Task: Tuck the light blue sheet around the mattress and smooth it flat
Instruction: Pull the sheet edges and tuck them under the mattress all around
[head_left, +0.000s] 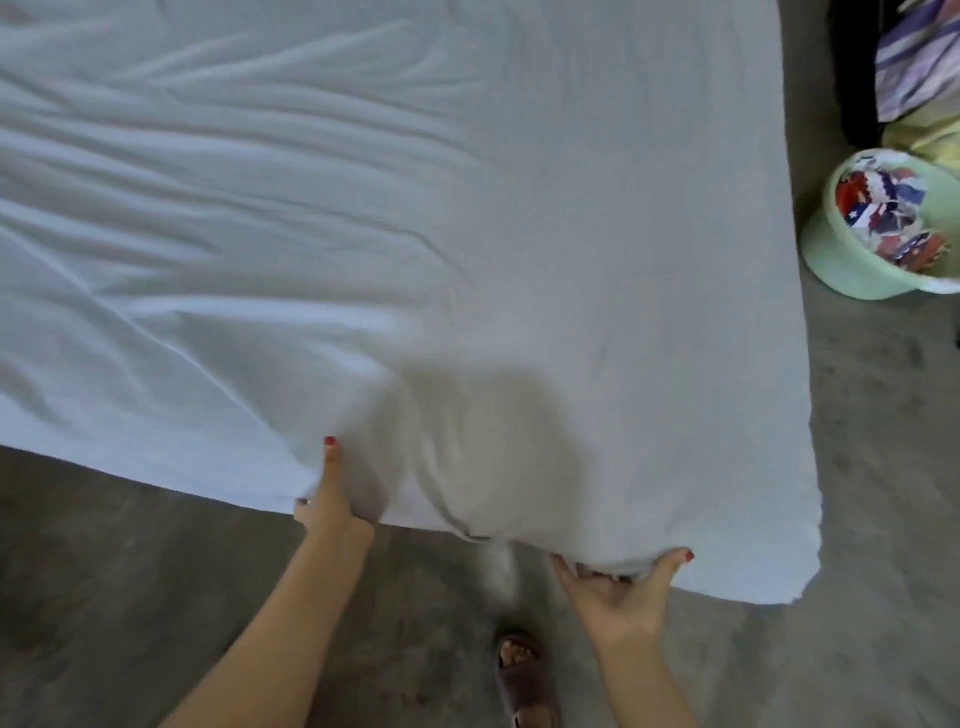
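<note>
Two hands grip the sheet (467, 234) at the bed's near edge: the left hand (330, 501) pinches a fold, the right hand (621, 590) clutches the hem beside it.

Green tub (852, 265) crowds the floor (872, 467) beside the mattress (753, 312).

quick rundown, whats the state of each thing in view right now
light blue sheet: spread over the mattress, creased on the left, smoother on the right, near edge lifted
left hand: grips the near edge of the sheet, thumb on top
right hand: grips the sheet edge near the corner, fingers under it
green bucket: upright on the floor, holding patterned fabric scraps
sandal: worn on a foot, on the floor
</note>
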